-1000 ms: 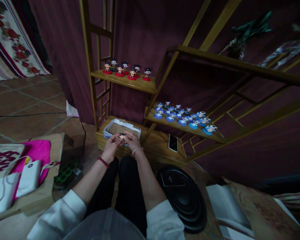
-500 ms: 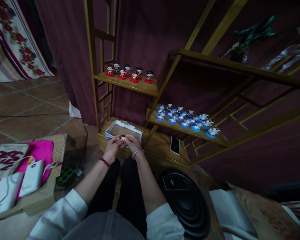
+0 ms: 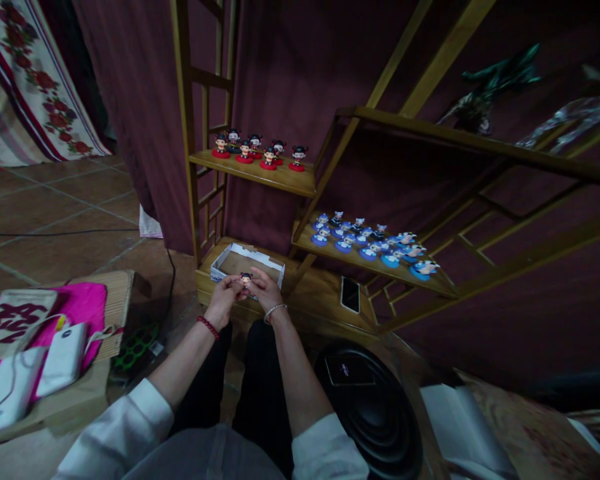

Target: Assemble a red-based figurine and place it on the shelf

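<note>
While in two hands (image 3: 223, 298) (image 3: 269, 295), one figurine (image 3: 246, 279).

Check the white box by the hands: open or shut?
Open: the white box shows its brown inside between the white walls, uncovered from above.

The left forearm (image 3: 187, 363) slants far and right, the right forearm (image 3: 300, 367) far and left, both bare below pale sleeves (image 3: 120, 430) that end near the elbows. The left hand (image 3: 223, 297) and right hand (image 3: 266, 293) come close together in front, fingers bent inward in a pinch, fingertips facing each other. Bracelets (image 3: 208, 327) circle both wrists. Dark-clothed legs (image 3: 261, 393) show between the forearms, knees slightly apart.
</note>
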A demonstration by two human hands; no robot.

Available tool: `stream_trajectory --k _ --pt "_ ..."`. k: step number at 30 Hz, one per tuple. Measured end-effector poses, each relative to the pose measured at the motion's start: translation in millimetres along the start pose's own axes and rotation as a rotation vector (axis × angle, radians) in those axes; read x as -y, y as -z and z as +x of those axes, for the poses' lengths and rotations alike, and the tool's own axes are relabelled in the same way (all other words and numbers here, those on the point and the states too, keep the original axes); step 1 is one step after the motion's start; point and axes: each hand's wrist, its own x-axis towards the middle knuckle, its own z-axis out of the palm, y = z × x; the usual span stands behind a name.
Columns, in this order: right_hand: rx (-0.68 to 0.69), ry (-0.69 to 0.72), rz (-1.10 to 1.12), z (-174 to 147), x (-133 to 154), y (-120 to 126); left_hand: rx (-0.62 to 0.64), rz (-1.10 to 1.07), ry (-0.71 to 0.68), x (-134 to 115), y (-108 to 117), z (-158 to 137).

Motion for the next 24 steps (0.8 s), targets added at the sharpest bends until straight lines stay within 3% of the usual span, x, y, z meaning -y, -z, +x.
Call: stream_trajectory --k 8,24 --pt "-0.014 -0.013 0.018 2 -6 -1 0.064 -0.041 -0.045 4 2 0" --pt "-0.038 -0.037 0.018 8 -12 -4 -0.010 -0.042 -0.048 16 12 12"
